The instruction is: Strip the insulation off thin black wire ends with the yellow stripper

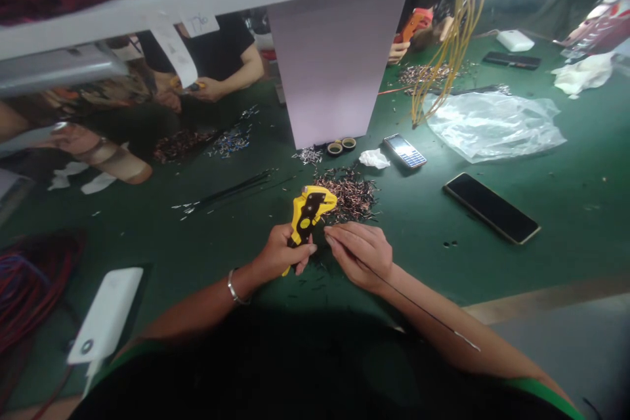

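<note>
My left hand [283, 254] is closed round the handle of a yellow and black wire stripper [306, 218], whose head points up and right. Just right of it, my right hand [361, 254] pinches a thin black wire [418, 307] between thumb and fingers. The wire trails back over my right forearm and ends in a pale tip. Beyond both hands lies a heap of short copper and black wire pieces [352, 193], close to the stripper's jaws. Several long black wires [231, 190] with pale ends lie to the left.
A white post [339, 72] rises behind the heap. A keypad phone [405, 151], a dark smartphone [492, 208] and a plastic bag [495, 125] lie right. A power bank [105, 315] and red cables [34, 292] are left. Co-workers' hands [209, 88] appear across the table.
</note>
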Available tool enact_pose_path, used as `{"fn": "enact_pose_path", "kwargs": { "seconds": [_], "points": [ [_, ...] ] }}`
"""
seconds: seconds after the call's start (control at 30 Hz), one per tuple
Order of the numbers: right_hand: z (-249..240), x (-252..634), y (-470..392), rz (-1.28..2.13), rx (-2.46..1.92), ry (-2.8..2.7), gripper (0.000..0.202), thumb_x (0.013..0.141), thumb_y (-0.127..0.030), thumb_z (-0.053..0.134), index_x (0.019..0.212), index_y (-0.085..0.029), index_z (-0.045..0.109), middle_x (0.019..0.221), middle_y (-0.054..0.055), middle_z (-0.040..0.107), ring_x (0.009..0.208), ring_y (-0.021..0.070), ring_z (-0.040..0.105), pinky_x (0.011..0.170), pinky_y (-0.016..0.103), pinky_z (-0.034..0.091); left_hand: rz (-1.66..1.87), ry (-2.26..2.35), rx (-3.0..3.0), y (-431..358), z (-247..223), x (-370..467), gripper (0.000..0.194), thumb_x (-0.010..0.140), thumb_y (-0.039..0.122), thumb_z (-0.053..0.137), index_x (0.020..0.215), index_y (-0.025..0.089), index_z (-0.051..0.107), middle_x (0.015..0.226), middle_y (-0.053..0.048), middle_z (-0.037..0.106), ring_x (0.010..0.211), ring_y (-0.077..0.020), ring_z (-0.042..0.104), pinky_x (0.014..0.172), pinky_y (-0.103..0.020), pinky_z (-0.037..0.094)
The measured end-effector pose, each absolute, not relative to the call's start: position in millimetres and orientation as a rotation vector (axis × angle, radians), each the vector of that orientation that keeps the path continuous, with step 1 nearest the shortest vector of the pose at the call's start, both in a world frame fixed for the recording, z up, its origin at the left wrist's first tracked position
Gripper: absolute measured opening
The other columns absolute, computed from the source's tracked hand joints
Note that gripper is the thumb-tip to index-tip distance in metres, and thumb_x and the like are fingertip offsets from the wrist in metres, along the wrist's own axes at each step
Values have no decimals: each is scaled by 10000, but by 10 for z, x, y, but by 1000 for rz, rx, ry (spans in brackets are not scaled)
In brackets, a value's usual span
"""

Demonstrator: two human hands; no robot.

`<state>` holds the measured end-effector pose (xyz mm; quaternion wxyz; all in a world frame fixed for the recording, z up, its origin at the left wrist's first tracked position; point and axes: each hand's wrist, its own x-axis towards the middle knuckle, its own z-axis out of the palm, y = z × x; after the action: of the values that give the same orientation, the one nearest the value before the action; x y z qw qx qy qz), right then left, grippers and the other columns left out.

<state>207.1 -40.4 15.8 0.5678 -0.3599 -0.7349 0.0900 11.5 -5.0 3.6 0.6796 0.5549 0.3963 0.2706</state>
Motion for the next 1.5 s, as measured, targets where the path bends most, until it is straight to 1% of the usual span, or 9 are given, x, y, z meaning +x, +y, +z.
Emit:
{"fn": "enact_pose_path", "kwargs": {
  "seconds": [0.07, 0.17, 0.23, 0.37, 0.57, 0.93, 1.1, 1.27, 1.5],
  "points": [
    [166, 2075, -409, 281, -883, -1676, 232, 847, -95, 640, 998, -229, 755, 835, 78, 798, 677, 201, 739, 610, 341, 628, 623, 882, 1214, -39, 31, 116, 294, 754, 334, 779, 751, 137, 560, 451, 34, 578, 334, -87, 505, 366, -190, 423],
    [190, 2089, -411, 435, -923, -1533, 190, 843, -122, 659, 945, -234, 774, 763, 56, 785, 635, 190, 723, 589, 335, 607, 627, 799, 1102, -12, 46, 131, 241, 750, 281, 765, 788, 124, 586, 510, 15, 611, 385, -116, 558, 397, -227, 475],
    [212, 2105, -399, 596, -975, -1360, 145, 848, -162, 675, 908, -238, 783, 718, 36, 770, 573, 170, 692, 565, 333, 586, 621, 729, 997, 7, 68, 144, 227, 717, 226, 761, 832, 115, 600, 561, 4, 630, 427, -138, 587, 438, -273, 520],
    [259, 2161, -323, 943, -979, -905, 71, 816, -249, 725, 844, -222, 786, 683, 26, 753, 487, 147, 628, 499, 330, 540, 563, 564, 861, 26, 124, 149, 231, 658, 158, 737, 843, 104, 610, 630, -22, 646, 472, -152, 599, 483, -313, 538],
    [302, 2201, -226, 1250, -880, -668, 106, 747, -282, 783, 799, -190, 774, 641, 13, 732, 461, 120, 596, 479, 283, 507, 482, 372, 821, -8, 169, 148, 311, 647, 150, 762, 925, 97, 633, 738, -78, 696, 607, -201, 652, 611, -380, 566],
    [284, 2155, -230, 1440, -866, -591, 182, 711, -331, 813, 806, -182, 771, 609, -1, 716, 440, 106, 570, 450, 249, 491, 467, 356, 812, -53, 139, 146, 336, 654, 178, 797, 945, 114, 643, 750, -75, 700, 624, -205, 661, 630, -385, 569],
    [282, 2170, -224, 1487, -845, -565, 173, 736, -336, 797, 820, -187, 767, 615, -6, 709, 445, 97, 553, 469, 247, 507, 466, 353, 805, -54, 163, 147, 321, 662, 171, 794, 946, 114, 655, 757, -75, 703, 630, -207, 667, 630, -389, 570],
    [278, 2158, -227, 1506, -838, -555, 191, 719, -331, 814, 823, -178, 770, 615, -4, 709, 441, 95, 543, 476, 248, 515, 461, 347, 838, -56, 170, 149, 307, 684, 187, 796, 951, 109, 665, 768, -79, 706, 644, -204, 674, 646, -386, 574],
    [256, 2151, -234, 1518, -824, -593, 154, 757, -315, 794, 837, -187, 767, 627, -7, 710, 446, 91, 551, 483, 246, 521, 505, 371, 873, -65, 137, 138, 301, 700, 203, 809, 942, 105, 659, 748, -69, 701, 629, -197, 668, 632, -376, 573]
  ]
}}
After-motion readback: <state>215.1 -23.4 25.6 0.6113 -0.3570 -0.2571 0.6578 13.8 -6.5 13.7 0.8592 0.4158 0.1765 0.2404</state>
